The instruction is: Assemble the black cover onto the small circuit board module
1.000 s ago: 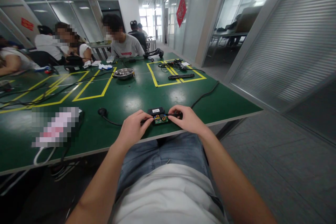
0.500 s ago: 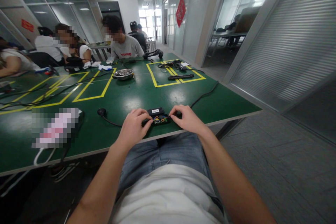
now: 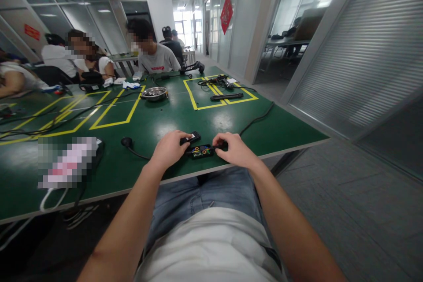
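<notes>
On the green table (image 3: 291,132), near its front edge, lies a small open black case (image 3: 202,152) with a circuit board, coloured wires and coils showing. My left hand (image 3: 169,149) grips the black ribbed cover (image 3: 196,135) by its left end, just behind the case; the cover is tilted and a white label partly shows. My right hand (image 3: 235,150) has thumb and fingers pinched around the black cable (image 3: 257,120) where it enters the case's right end. Another cable runs left from under my left hand to a black plug (image 3: 126,142).
A pink-and-white blurred object (image 3: 71,161) lies to the left. Farther back are a metal bowl (image 3: 154,93), a black bar (image 3: 226,96) and coiled cables (image 3: 211,82) inside yellow tape. A person in a grey shirt (image 3: 158,58) sits across the table.
My left hand has moved from the left end of the open case onto the cover, which is now turned and slightly shifted. My right hand stays at the case's right end.
</notes>
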A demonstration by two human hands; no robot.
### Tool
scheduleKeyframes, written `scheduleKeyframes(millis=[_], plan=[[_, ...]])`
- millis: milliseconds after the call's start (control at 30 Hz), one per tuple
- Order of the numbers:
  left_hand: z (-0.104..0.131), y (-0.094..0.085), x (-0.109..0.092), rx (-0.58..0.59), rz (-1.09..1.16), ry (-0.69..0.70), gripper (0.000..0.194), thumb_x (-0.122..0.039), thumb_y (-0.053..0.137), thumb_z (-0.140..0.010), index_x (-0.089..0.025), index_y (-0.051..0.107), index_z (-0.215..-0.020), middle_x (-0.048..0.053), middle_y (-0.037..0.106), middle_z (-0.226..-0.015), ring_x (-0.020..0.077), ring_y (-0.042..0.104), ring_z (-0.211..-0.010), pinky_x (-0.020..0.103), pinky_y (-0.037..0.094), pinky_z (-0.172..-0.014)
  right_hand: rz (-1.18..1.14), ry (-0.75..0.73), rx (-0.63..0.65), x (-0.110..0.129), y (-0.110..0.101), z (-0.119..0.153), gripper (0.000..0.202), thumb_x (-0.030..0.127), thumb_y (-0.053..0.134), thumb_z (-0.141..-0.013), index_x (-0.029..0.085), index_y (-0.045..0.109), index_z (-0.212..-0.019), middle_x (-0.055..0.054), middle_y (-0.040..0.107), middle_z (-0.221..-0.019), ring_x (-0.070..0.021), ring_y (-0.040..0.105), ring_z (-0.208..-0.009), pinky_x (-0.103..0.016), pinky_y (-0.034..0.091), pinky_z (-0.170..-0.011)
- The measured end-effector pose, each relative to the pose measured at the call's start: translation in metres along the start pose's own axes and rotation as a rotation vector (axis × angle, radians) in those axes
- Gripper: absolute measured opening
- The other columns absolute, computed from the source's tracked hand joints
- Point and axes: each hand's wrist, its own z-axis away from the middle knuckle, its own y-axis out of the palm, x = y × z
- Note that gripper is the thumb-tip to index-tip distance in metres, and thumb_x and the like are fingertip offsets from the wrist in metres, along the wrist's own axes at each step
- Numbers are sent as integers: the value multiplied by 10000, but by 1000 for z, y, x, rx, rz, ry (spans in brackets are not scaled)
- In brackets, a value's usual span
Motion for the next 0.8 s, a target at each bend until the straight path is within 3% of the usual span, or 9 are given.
scheduleKeyframes(millis=[167,300,533,800], plan=[[20,-8,-11,-53,228,214,348,-242,667,-1011,-258,796,-1334,77,801,-1317,272,724,-1187,432,578,-1069,-23,6,-3,0,-1,0,122,162,728,-778,235,751,-873,-15,766,-866,-231,697,-881,-368,497,-877],[30,-6,-12,-4,183,301,308,-261,680,-1017,-275,825,-1289,89,809,-1245,283,704,-1172,470,560,-1085,-19,1,-14,0,0,-1,117,160,722,-771,236,751,-856,-14,771,-854,-227,698,-859,-361,503,-861],[34,4,-16,-1,127,300,339,-242,649,-1046,-280,799,-1347,102,783,-1276,286,697,-1145,464,572,-1042,-26,1,-7,2,-1,-2,122,148,705,-763,232,745,-842,-9,757,-822,-216,689,-828,-347,499,-835],[23,-9,-14,94,160,290,307,-238,710,-994,-272,825,-1277,78,821,-1225,278,739,-1103,430,574,-1025,-18,7,-11,0,0,-2,129,149,701,-762,231,731,-857,-8,755,-832,-219,692,-847,-348,493,-839]])
